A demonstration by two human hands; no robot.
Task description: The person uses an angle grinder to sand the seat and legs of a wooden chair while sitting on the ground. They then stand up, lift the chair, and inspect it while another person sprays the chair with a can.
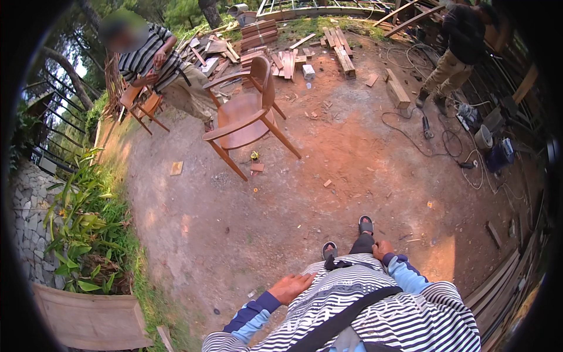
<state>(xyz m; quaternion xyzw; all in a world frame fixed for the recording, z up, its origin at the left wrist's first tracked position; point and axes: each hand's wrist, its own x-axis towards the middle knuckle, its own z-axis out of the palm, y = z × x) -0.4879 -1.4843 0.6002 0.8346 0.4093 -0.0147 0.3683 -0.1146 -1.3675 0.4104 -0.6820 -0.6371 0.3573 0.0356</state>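
My left hand lies flat with fingers stretched out against the side of my striped shirt, holding nothing that I can see. Beside my dark trousers, my right hand has its fingers curled; whether they grip the cloth is unclear. Ahead on the dirt ground stands a wooden armchair with a curved backrest, out of reach of both hands. A yellow tape measure and a small wood block lie by its legs.
A person in a striped shirt stands behind the chair, near another wooden chair. Another person is at right, near a corded power tool and buckets. Stacked timber and scraps lie at the back; planks line the right.
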